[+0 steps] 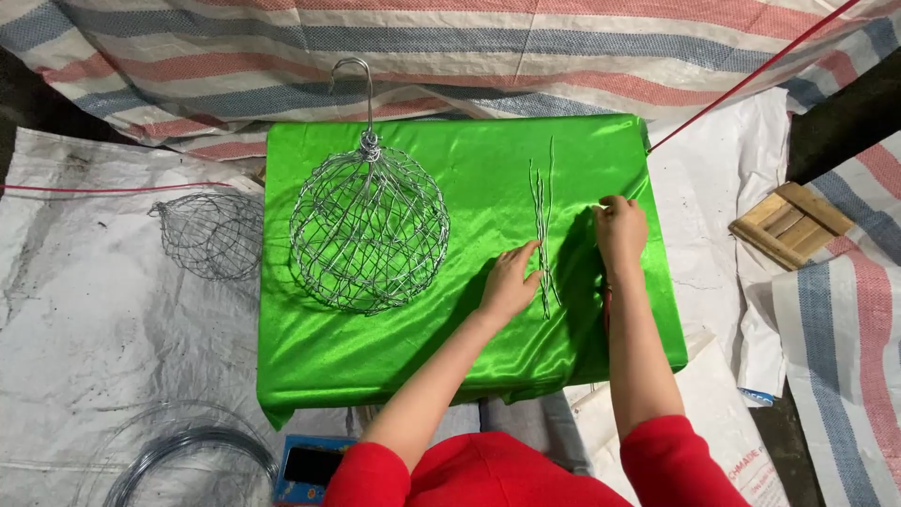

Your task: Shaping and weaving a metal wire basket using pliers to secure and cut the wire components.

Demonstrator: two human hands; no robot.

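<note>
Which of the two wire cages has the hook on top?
The round wire cage on the green cloth; the other wire cage lies hookless on the white sheet.

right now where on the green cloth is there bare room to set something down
Free: the green cloth along the near edge below the wire ball, and the far strip between ball and wire pieces. Crowded: around the wires, where the left hand and right hand work.

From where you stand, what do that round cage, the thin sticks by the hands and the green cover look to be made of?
Cage: bare silvery metal wire, thin shiny strands woven into a ball with a hook on top. Sticks: probably the same wire cut straight, pale and glinting; the left hand touches them. Cover: satin-like cloth, judging by its glossy sheen and soft folds.
</note>
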